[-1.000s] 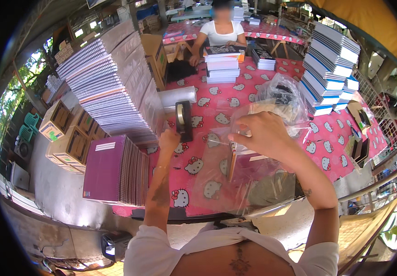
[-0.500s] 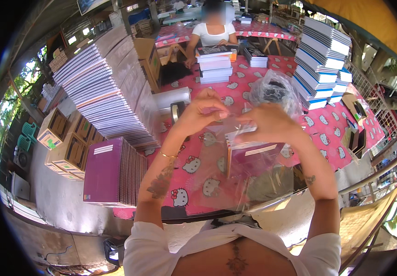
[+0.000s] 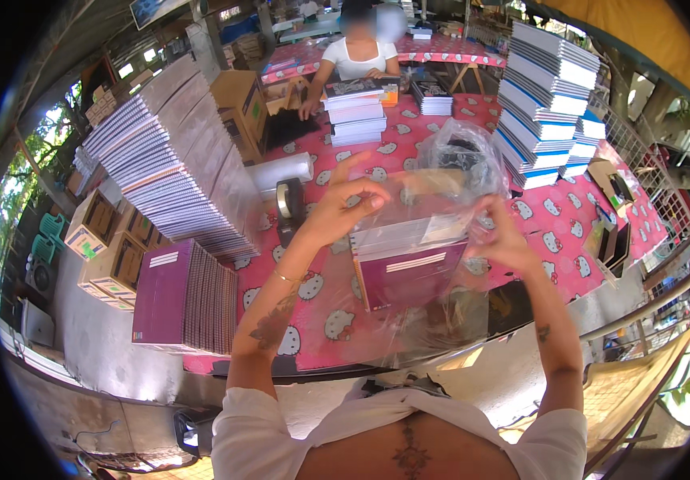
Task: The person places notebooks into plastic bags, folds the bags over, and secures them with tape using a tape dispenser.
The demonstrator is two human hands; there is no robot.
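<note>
A stack of purple-covered notebooks (image 3: 413, 276) lies on the pink patterned tablecloth in front of me, with loose clear plastic (image 3: 393, 320) around it and spread toward the near table edge. My left hand (image 3: 345, 204) is raised at the stack's far left corner, index finger stretched out and the other fingers bent but apart. At the right side of the stack, my right hand (image 3: 505, 236) grips the clear plastic with fingers and thumb. A black tape dispenser (image 3: 289, 204) stands just left of my left hand.
Tall stacks of spiral notebooks (image 3: 173, 160) and purple notebooks (image 3: 185, 296) stand at left, cartons (image 3: 117, 248) beyond. A white plastic roll (image 3: 281, 172) lies behind the dispenser. Blue-and-white book stacks (image 3: 545, 104) rise at right. Across the table sits a person (image 3: 359, 56) behind piled books (image 3: 357, 112).
My hands, close together over the stack before, have moved apart: the right has gone right and down with the plastic, the left slightly left. More of the purple stack shows now.
</note>
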